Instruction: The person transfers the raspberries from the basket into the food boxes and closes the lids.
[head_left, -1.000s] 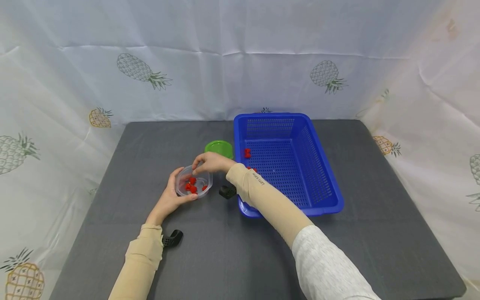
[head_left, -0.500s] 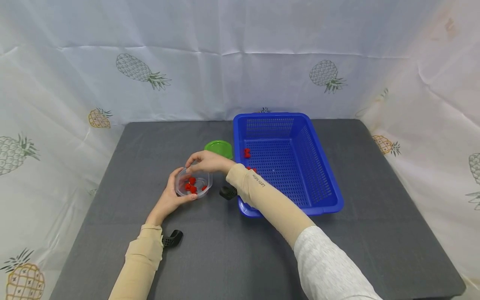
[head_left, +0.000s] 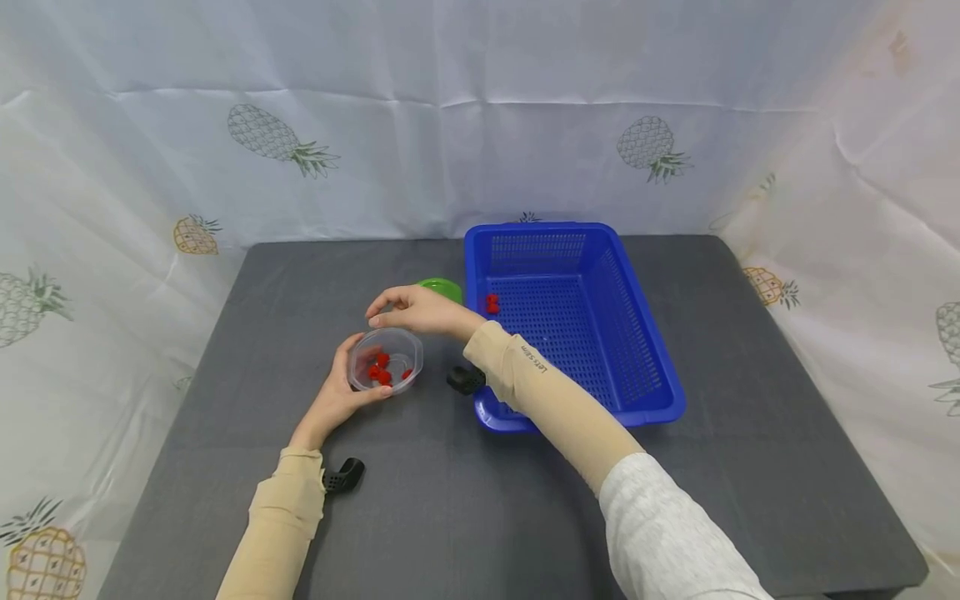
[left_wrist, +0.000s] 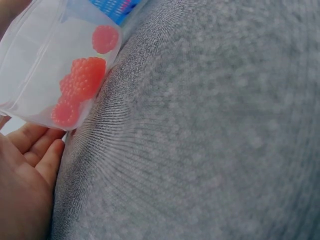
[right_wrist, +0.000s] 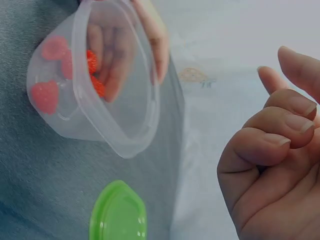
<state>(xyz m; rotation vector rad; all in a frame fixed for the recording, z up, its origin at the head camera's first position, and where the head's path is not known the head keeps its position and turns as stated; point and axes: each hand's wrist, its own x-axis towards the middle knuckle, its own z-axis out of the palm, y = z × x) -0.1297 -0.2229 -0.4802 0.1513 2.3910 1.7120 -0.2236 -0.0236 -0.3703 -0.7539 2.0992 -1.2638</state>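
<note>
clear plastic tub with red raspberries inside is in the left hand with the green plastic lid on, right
The green plastic lid is off: the right wrist view shows it apart from the open clear plastic tub. Red raspberries are inside, and the left hand holds it.

A clear plastic tub is sitting upright and open-topped on the grey tabletop — bumpy red raspberries are lying on its floor, most bunching together, one resting apart
</note>
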